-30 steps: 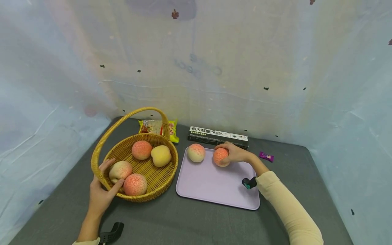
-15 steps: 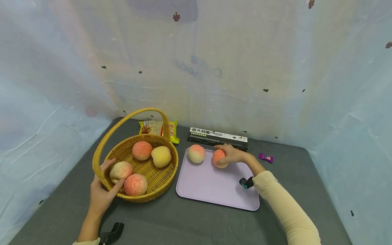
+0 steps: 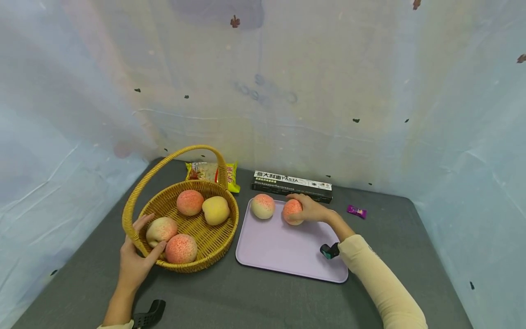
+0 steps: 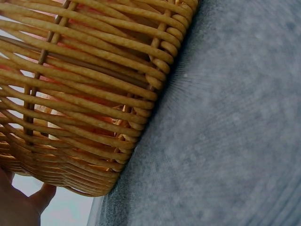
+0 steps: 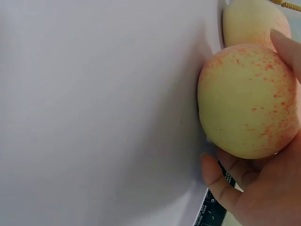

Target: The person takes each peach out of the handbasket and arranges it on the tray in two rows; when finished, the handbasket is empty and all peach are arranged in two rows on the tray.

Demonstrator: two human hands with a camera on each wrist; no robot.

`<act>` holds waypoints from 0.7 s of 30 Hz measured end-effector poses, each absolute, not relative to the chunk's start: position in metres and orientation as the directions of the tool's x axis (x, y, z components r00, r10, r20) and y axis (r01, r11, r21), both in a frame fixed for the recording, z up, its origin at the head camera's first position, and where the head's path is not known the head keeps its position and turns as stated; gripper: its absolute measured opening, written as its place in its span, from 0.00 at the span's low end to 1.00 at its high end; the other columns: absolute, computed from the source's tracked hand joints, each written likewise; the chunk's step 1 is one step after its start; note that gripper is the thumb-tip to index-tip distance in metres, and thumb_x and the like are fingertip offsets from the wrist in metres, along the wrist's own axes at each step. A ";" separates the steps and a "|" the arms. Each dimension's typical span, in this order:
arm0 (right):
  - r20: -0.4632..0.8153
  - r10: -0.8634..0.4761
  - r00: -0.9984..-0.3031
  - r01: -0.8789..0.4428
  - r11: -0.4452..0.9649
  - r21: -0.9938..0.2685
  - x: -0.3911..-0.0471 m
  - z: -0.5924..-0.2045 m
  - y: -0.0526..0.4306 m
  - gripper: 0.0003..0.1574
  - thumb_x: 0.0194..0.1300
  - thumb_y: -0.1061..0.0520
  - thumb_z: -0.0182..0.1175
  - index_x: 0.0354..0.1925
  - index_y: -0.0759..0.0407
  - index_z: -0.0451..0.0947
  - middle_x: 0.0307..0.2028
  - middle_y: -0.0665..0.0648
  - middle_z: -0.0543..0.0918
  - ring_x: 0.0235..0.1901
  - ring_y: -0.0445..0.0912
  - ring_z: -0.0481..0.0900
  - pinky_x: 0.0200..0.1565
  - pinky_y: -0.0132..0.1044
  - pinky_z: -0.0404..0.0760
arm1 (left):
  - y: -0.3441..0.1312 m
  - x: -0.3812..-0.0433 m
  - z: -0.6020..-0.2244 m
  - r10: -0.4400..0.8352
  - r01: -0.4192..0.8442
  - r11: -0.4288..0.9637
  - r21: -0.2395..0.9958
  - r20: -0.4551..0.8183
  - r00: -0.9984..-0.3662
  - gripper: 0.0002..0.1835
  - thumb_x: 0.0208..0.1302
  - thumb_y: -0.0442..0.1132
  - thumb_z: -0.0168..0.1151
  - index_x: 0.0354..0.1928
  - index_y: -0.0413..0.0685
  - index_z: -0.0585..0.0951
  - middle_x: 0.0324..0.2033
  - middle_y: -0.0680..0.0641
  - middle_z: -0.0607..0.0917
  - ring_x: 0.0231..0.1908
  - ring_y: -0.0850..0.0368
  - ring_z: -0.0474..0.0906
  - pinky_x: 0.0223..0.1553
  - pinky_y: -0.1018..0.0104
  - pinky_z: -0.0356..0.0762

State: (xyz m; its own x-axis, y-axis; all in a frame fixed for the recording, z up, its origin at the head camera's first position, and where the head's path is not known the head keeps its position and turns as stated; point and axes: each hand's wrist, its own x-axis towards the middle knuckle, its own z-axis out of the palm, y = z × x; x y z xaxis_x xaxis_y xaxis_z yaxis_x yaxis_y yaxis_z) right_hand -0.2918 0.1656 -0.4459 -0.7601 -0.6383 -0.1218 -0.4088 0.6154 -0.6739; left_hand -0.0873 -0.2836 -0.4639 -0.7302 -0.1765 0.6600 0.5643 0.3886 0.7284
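At the left of the head view stands a yellow wicker basket point(image 3: 214, 249) with a tall arched handle. My left hand point(image 3: 134, 262) grips its near-left rim, thumb over the edge. Inside lie two pink-orange peaches point(image 3: 181, 248), a paler peach point(image 3: 162, 231) and a yellow fruit point(image 3: 216, 210). A lilac tray point(image 3: 283, 253) lies right of the basket. Over its far part my right hand point(image 3: 311, 210) holds a peach point(image 3: 291, 211) between thumb and fingers. In the right wrist view this peach point(image 5: 244, 103) sits close to the tray surface, beside another peach point(image 5: 254, 21).
Behind the tray lies a black and white pasta box point(image 3: 291, 185). A yellow food packet point(image 3: 232, 176) sits behind the basket. To the right of the tray is a small purple wrapped snack point(image 3: 356, 211). Pale sheeting point(image 3: 312, 91) rises behind the dark grey table point(image 3: 230, 301).
My right hand and its peach have shifted slightly left on the tray, closer to the other peach. The left hand and the basket stay where they were.
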 end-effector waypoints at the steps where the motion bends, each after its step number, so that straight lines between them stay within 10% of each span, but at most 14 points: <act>1: -0.115 -0.639 -0.760 -0.410 0.610 -0.678 -0.292 -0.447 0.166 0.47 0.59 0.48 0.70 0.70 0.64 0.65 0.58 0.65 0.74 0.57 0.58 0.71 0.53 0.53 0.78 | -0.284 -0.087 -0.464 -0.176 0.564 0.389 0.729 0.659 -0.731 0.36 0.49 0.16 0.65 0.64 0.22 0.69 0.60 0.20 0.69 0.72 0.36 0.55 0.67 0.69 0.62; 21: -0.053 -0.635 -0.770 -0.388 0.533 -0.752 -0.290 -0.450 0.171 0.42 0.61 0.51 0.68 0.67 0.68 0.67 0.62 0.66 0.72 0.58 0.60 0.72 0.54 0.56 0.78 | -0.283 -0.088 -0.462 -0.181 0.572 0.392 0.721 0.670 -0.720 0.37 0.46 0.14 0.65 0.64 0.23 0.70 0.61 0.23 0.70 0.72 0.45 0.58 0.66 0.69 0.62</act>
State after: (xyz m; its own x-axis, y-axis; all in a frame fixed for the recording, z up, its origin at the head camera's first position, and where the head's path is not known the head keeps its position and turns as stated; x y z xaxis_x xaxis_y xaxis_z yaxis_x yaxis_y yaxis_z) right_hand -0.2902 0.1708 -0.4503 -0.7704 -0.6353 -0.0532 -0.3879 0.5334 -0.7517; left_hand -0.0882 -0.2826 -0.4617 -0.7200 -0.1812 0.6699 0.5720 0.3916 0.7207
